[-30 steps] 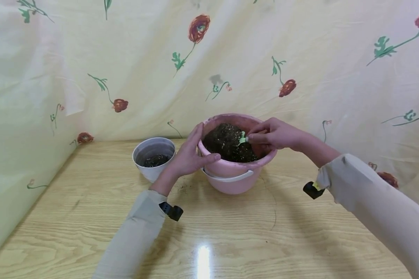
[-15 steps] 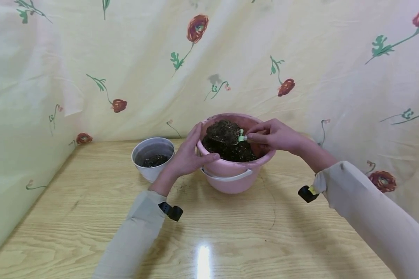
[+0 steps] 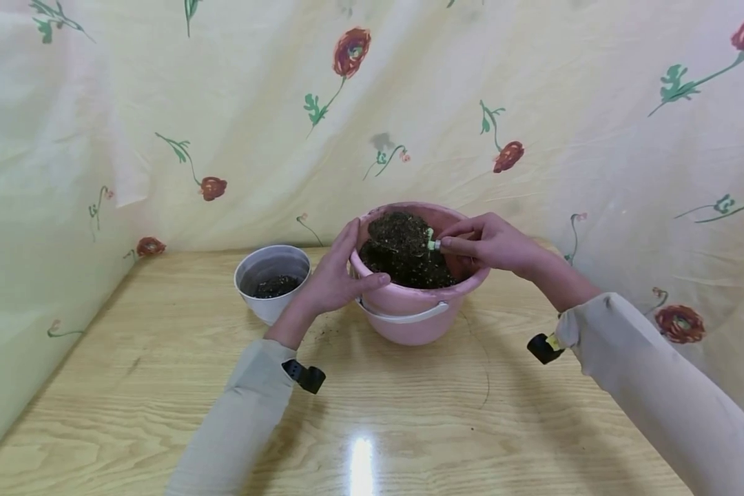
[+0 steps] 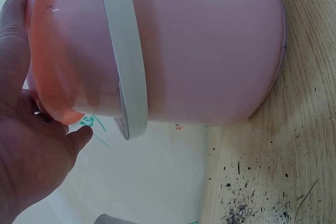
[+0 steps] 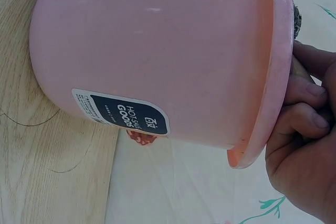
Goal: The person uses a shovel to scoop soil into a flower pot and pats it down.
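Note:
A pink bucket [image 3: 409, 322] with a white handle [image 3: 404, 317] stands on the table, holding dark potting soil [image 3: 409, 272]. My left hand [image 3: 337, 275] grips its rim at the left, thumb along the front; the left wrist view shows this hand [image 4: 37, 145] at the rim too. Inside the bucket's mouth, my right hand [image 3: 490, 241] holds a small trowel by its handle. The trowel's pale green neck [image 3: 432, 241] shows, while heaped soil hides its blade. In the right wrist view the curled fingers of my right hand [image 5: 302, 129] are beside the rim.
A white pot [image 3: 265, 306] with a little soil [image 3: 276, 286] in the bottom stands left of the bucket, behind my left forearm. Soil crumbs [image 4: 239, 213] lie on the wooden table [image 3: 409, 413]. A flowered cloth [image 3: 254, 124] hangs behind and along the sides.
The trowel has come up through the soil, lifting a heap on its blade. My right forearm has shifted slightly left. My left hand keeps its hold on the rim.

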`<state>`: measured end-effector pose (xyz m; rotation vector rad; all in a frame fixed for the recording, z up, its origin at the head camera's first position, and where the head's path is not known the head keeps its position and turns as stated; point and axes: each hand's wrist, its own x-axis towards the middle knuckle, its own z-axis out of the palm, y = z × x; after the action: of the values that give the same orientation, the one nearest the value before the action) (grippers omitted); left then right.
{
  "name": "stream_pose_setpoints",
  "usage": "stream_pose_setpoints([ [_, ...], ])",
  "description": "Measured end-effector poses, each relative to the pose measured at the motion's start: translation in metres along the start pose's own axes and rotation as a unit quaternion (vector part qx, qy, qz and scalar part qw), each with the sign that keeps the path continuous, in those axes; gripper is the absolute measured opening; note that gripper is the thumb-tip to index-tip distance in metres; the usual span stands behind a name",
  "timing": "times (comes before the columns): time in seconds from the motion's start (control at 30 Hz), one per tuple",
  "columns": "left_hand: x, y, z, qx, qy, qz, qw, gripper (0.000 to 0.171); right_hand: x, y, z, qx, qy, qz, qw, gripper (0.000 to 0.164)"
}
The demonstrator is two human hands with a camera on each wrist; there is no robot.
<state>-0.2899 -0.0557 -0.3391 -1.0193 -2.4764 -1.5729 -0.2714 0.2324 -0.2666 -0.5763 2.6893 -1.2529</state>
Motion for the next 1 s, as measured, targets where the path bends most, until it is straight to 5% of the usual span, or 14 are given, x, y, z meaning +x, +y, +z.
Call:
stream_pose_setpoints([
  [0.6,-0.005,0.004,-0.004,0.055,-0.005,-0.014,0.9984,0.109,-0.011,-0.004,-0.006,0.035,-0.01,0.019,0.999,0.032],
  [0.83,-0.008,0.001,-0.009,0.05,-0.005,0.029,0.9983,0.104,-0.01,-0.019,-0.002,0.034,-0.009,0.031,0.999,0.033],
  [1.0,-0.013,0.0,-0.012,0.075,0.003,-0.013,0.9971,0.109,-0.008,-0.025,0.003,0.038,-0.01,0.029,0.999,0.031],
])
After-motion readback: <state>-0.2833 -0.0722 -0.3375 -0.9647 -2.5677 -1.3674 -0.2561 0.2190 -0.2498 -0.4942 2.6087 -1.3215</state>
